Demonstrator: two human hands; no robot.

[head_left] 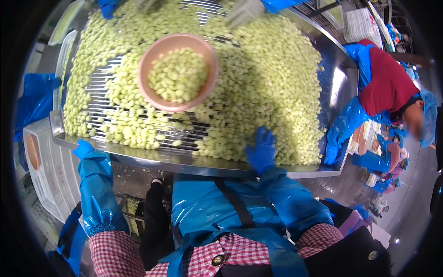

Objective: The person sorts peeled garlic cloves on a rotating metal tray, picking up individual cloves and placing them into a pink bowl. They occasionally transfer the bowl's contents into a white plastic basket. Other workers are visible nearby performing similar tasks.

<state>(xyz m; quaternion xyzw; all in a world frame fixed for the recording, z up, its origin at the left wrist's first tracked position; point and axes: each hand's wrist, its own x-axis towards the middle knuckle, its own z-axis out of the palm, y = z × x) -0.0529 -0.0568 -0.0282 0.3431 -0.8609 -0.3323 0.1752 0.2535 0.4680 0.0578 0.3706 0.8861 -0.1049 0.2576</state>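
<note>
Small, pale green, oval pieces that look like peeled grapes [258, 92] are spread thickly over a slatted metal sorting table [177, 161]. My right hand [261, 151], in a blue glove, lies on them near the table's front edge with its fingers stretched out. At the front left corner, my left hand [83, 149], also gloved in blue, rests at the metal rim; its fingers are too unclear to read. A pinkish-brown plastic bowl [144, 83], partly filled with the same green pieces, stands among them left of the table's middle. Bare slats show around it.
A person in a red top and blue sleeves [387, 81] leans at the table's right end. Other gloved hands [244, 13] reach in from the far side, blurred. White crates [53, 180] stand at the left, and more crates [362, 27] at the far right. Other people work beyond.
</note>
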